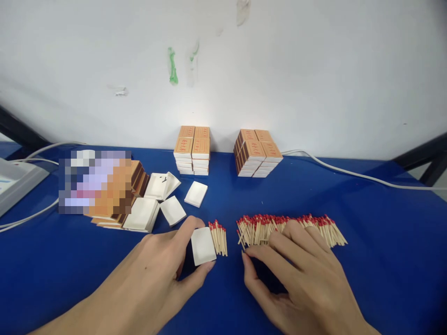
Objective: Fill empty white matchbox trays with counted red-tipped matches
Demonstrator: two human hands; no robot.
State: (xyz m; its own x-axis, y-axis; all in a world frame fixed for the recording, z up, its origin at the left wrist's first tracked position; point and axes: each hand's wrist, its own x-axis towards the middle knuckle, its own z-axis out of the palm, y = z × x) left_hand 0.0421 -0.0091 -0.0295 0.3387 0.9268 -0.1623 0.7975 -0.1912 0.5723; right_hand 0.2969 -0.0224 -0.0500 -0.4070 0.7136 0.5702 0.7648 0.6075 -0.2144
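Note:
My left hand (pixel 164 265) grips a small white matchbox tray (pixel 203 245) between thumb and fingers, low on the blue table (pixel 366 260). A small bundle of red-tipped matches (pixel 218 237) lies right beside the tray. My right hand (pixel 296 274) rests with its fingers spread over the near edge of a long row of red-tipped matches (pixel 293 229); it holds nothing that I can make out.
Loose white trays (pixel 167 197) lie left of centre, next to a heap of orange sleeves (pixel 115 195), partly blurred. Two stacks of closed matchboxes (pixel 193 150) (pixel 257 152) stand against the white wall. White cables (pixel 349 173) run along the table's back; a grey device (pixel 17 179) sits far left.

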